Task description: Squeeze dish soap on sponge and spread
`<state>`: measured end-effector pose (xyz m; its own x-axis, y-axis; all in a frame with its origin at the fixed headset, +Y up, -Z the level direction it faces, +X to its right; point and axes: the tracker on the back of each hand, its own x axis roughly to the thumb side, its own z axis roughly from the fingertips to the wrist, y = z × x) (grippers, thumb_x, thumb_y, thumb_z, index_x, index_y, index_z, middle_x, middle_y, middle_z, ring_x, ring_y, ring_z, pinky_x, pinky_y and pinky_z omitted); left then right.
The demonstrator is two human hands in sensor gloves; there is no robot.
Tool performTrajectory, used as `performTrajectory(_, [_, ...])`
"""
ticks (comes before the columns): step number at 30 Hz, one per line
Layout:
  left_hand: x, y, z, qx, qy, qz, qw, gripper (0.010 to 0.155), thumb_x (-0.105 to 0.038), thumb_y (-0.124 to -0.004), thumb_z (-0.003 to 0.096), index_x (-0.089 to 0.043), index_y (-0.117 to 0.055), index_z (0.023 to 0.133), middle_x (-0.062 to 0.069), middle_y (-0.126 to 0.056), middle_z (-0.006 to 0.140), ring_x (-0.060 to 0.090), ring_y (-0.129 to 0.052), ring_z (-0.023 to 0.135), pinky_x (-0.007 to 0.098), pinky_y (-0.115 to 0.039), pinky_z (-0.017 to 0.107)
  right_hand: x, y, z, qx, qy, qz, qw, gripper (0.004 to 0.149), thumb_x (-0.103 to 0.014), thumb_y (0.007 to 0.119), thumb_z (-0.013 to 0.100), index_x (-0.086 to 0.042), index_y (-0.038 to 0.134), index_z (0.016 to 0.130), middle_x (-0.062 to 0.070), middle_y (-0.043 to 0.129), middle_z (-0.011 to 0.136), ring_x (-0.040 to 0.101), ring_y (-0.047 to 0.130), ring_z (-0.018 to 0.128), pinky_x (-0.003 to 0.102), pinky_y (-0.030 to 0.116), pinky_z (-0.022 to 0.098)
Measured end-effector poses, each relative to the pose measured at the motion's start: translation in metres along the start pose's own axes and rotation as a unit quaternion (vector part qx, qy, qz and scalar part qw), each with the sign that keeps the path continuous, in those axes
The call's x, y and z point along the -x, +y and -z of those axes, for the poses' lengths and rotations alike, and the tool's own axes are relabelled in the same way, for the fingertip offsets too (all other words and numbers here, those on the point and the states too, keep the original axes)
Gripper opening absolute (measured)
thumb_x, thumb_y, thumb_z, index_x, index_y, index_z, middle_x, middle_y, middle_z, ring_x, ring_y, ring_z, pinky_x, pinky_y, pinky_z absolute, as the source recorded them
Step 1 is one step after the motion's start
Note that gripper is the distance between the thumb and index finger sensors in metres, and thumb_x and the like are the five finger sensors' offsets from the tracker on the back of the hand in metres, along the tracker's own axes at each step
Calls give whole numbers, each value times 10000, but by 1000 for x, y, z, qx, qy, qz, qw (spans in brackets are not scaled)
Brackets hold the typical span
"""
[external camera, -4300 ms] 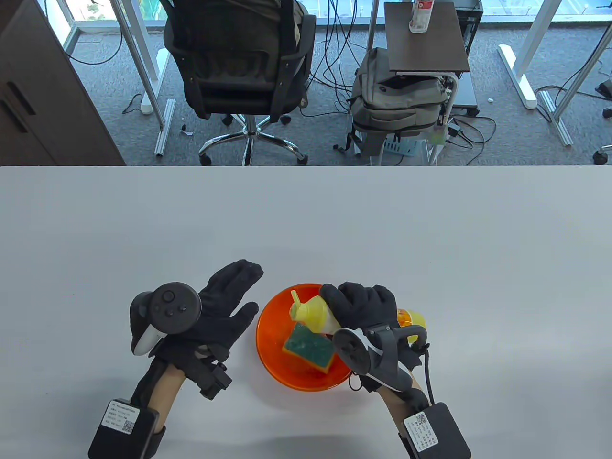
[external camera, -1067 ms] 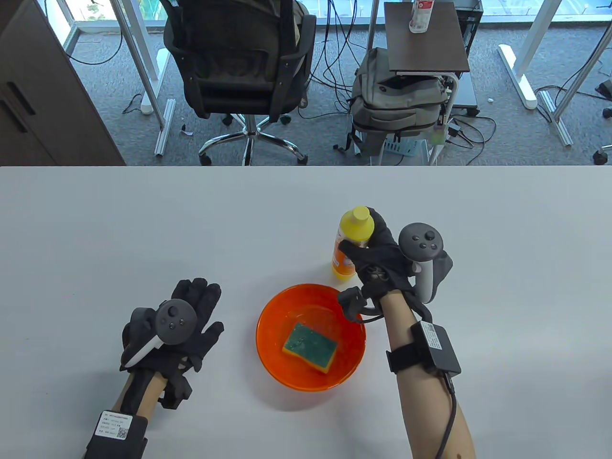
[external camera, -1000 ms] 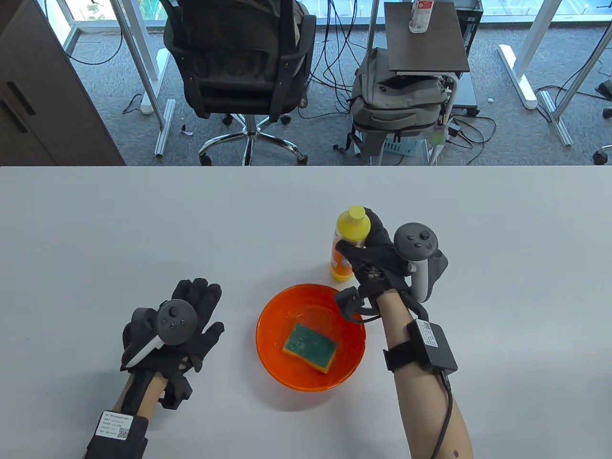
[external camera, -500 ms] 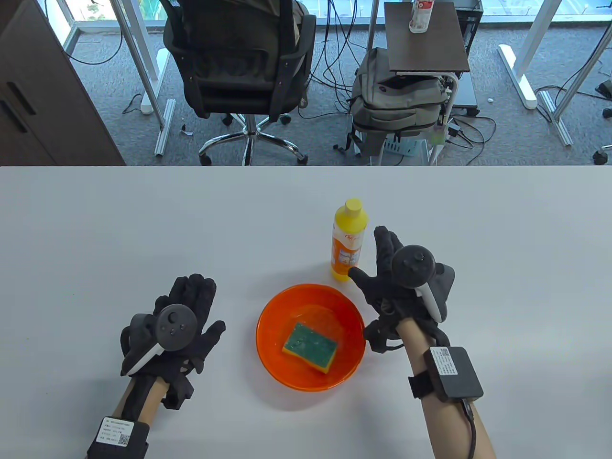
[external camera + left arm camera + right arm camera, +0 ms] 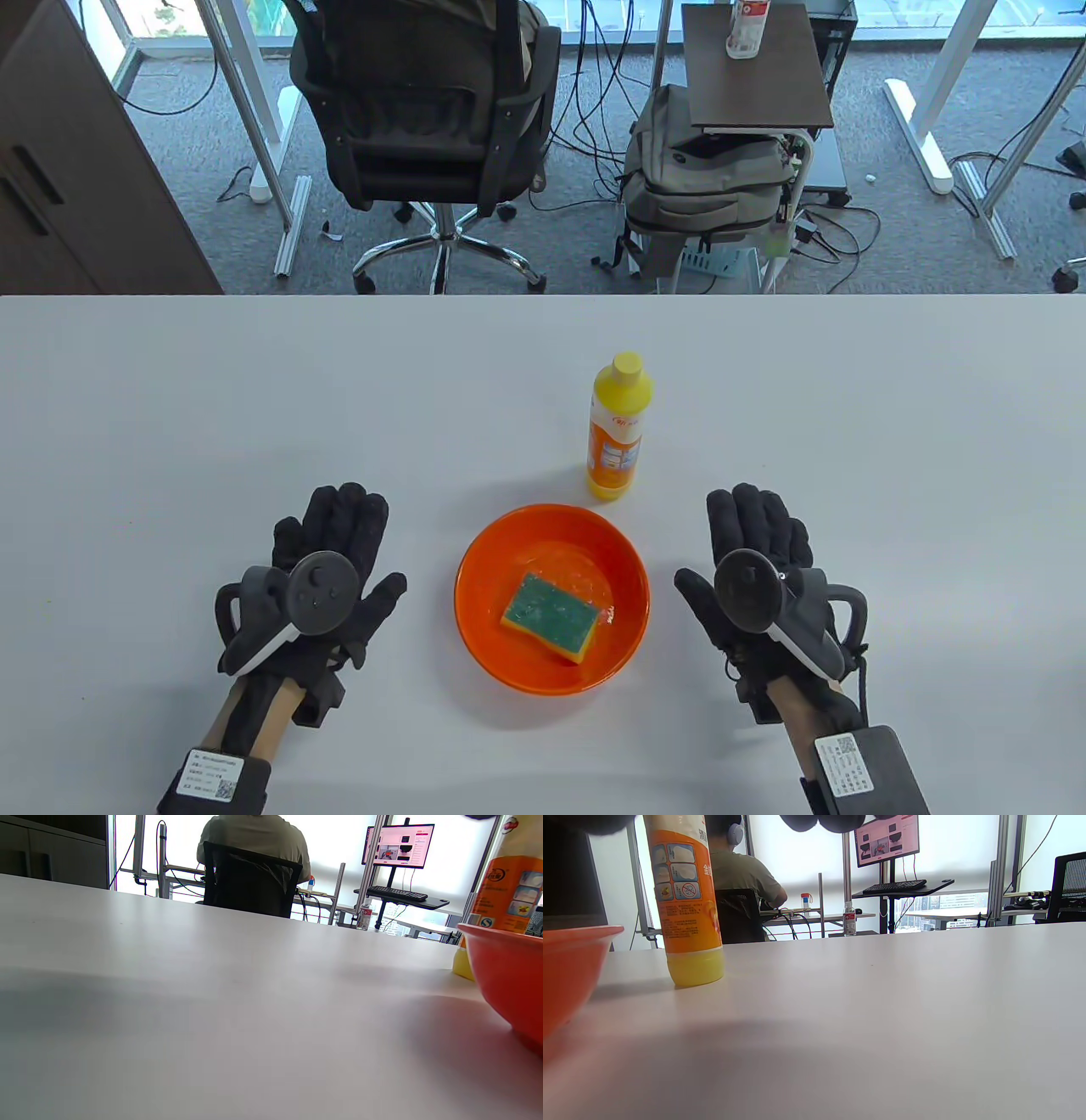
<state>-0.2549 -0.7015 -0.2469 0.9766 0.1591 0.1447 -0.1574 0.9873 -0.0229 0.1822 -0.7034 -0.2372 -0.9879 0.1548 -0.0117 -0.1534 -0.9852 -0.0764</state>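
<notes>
A yellow dish soap bottle [image 5: 620,424] with an orange label stands upright on the white table [image 5: 254,399], cap shut, just behind an orange bowl [image 5: 488,637]. A green and yellow sponge [image 5: 550,616] lies green side up in the bowl. My left hand [image 5: 344,543] rests flat on the table left of the bowl, fingers spread, holding nothing. My right hand [image 5: 755,535] rests flat right of the bowl, also holding nothing. The bottle [image 5: 685,904] and the bowl's rim [image 5: 572,938] show in the right wrist view, the bottle [image 5: 507,891] and bowl [image 5: 509,976] in the left wrist view.
The table's far edge runs across the table view. Beyond it stand an office chair [image 5: 424,110], a grey backpack [image 5: 704,187] and a small side table [image 5: 755,68]. Bare table surface lies left, right and behind the bottle.
My right hand tipped the bottle over the sponge, then stood it upright behind the bowl, let go and drew back to rest right of the bowl. My left hand shifted slightly.
</notes>
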Motion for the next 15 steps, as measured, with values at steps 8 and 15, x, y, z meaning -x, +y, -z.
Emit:
performTrajectory(8, [0,1,0,-10,4,11,1000,821,-657,-630,389,-386,-309,1094,-88,-259,1221,226,-266,1205,610,-285,855,-2,0,-5,3,-7,-27,1000,902,-691,664,336,-358,252,1066,8,276,1179,332,359,1104,510,367,807])
performTrajectory(15, [1,1,-1,-13,7,11,1000,822,-658,-630,387,-388,-304,1093,-89,-256,1220,221,-263,1205,612,-280,854,-4,2,-5,0,-10,-38,999,904,-692,665,335,-354,255,1067,10,274,1179,334,355,1104,516,363,806])
